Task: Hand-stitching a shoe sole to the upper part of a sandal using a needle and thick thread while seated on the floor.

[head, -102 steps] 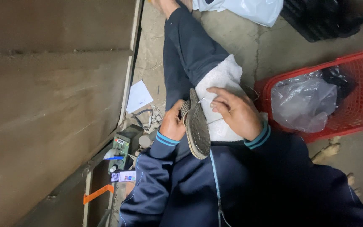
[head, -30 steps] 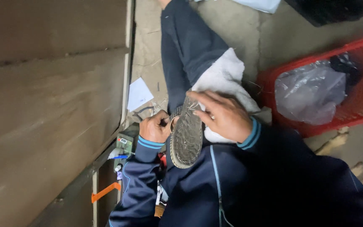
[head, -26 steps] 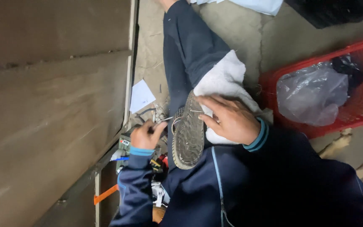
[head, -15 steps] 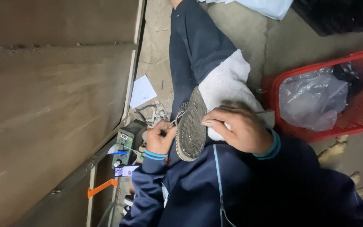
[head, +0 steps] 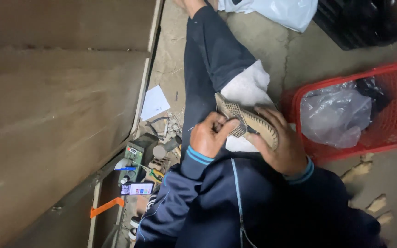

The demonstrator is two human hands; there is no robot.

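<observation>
The left hand (head: 210, 138) is closed, its fingers pinching the woven shoe sole (head: 246, 120) at the mesh end. The right hand (head: 279, 142) grips the sole from the right. The sole lies on the lap over a white cloth (head: 249, 87), its long axis running from far-left to near-right. At right, a red basket (head: 391, 133) contains a clear plastic bag (head: 334, 115).

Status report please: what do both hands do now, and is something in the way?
Left hand pinching the shoe at its mesh. Right hand gripping the shoe from the other side. Shoe over white cloth on lap. Nothing blocking.
</observation>
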